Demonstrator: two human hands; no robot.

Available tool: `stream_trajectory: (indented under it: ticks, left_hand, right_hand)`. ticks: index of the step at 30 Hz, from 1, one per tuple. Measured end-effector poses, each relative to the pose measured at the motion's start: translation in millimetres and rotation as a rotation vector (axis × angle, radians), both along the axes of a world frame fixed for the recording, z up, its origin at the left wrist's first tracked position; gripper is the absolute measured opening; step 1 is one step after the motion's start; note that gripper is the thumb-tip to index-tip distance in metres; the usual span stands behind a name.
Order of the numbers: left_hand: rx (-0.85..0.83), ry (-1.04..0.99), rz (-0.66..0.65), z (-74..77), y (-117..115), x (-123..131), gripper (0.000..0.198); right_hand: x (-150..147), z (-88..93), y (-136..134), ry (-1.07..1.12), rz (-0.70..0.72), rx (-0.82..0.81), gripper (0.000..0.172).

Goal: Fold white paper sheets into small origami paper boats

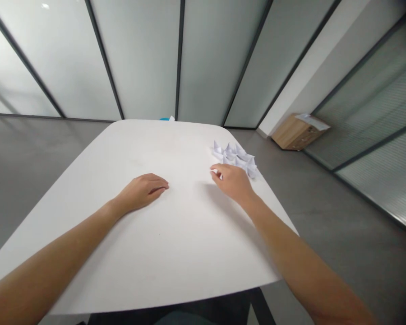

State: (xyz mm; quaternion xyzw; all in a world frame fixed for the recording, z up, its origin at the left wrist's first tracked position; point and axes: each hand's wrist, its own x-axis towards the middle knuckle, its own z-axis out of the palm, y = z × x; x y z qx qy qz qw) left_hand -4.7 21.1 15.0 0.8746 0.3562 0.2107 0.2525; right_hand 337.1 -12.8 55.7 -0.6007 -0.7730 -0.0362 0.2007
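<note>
Right hand [232, 181] at the tabletop's [176, 253] right side, finger and thumb curled close, any pinch impossible to tell; folded papers [236, 161] crowd the tabletop's far-right edge, so wrist high, touch light; left hand [144, 192] loose near tabletop centre, thumb parted from fingers.

The right hand [235, 181] hides part of the folded paper cluster [238, 161].
</note>
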Motion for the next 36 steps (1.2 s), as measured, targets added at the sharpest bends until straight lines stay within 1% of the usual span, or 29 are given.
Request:
stream_trajectory:
  ticks: [2,3,5,7,9,11,13,16,20,23,26,29,31,34,36]
  left_hand:
    - [0.036,-0.003,-0.01,-0.7,3,-1,0.032]
    - [0.064,-0.001,-0.012,-1.1,3,-1,0.032]
    - [0.126,0.018,-0.023,-2.0,4,-2,0.032]
    - [0.189,0.044,-0.036,-3.0,4,-3,0.032]
    - [0.232,0.061,-0.045,-3.9,5,-4,0.031]
    - [0.253,0.065,-0.044,-4.6,5,-4,0.031]
    - [0.254,0.069,-0.041,-5.0,5,-4,0.03]
    - [0.246,0.057,-0.042,-4.9,6,-4,0.029]
    - [0.241,0.039,-0.052,-4.5,6,-3,0.029]
    - [0.246,0.043,-0.054,-4.1,6,-3,0.03]
    - [0.24,0.063,-0.04,-3.3,4,-3,0.029]
    - [0.217,0.074,0.01,-2.2,1,-2,0.027]
    - [0.185,0.052,0.064,-1.1,-1,-1,0.028]
    - [0.06,-0.028,0.109,1.7,-1,1,0.039]
    - [-0.036,-0.049,0.144,3.5,0,3,0.038]
  right_hand:
    - [22,16.6,-1,-0.098,-0.163,-0.024,0.025]
    - [33,22.2,-1,-0.127,-0.23,-0.034,0.025]
    - [51,26.7,-2,-0.151,-0.318,-0.081,0.027]
    - [64,23.7,-2,-0.174,-0.343,-0.214,0.03]
    - [71,16.8,1,-0.196,-0.328,-0.317,0.032]
    - [73,9.7,5,-0.191,-0.306,-0.369,0.03]
    - [71,5.6,7,-0.172,-0.293,-0.375,0.025]
    - [63,5.5,6,-0.123,-0.233,-0.353,0.02]
    - [43,5.7,0,0.029,-0.007,-0.37,0.015]
    - [22,-2.1,-4,0.075,0.178,-0.322,0.013]
    - [1,-14.1,-7,0.081,0.309,-0.263,0.014]
    - [-18,-22.3,-9,0.07,0.376,-0.224,0.013]
    - [-31,-22.8,-8,0.044,0.403,-0.204,0.012]
    - [-51,-16.2,-5,0.008,0.408,-0.201,0.011]
    - [-65,-10.1,-2,-0.021,0.418,-0.231,0.01]
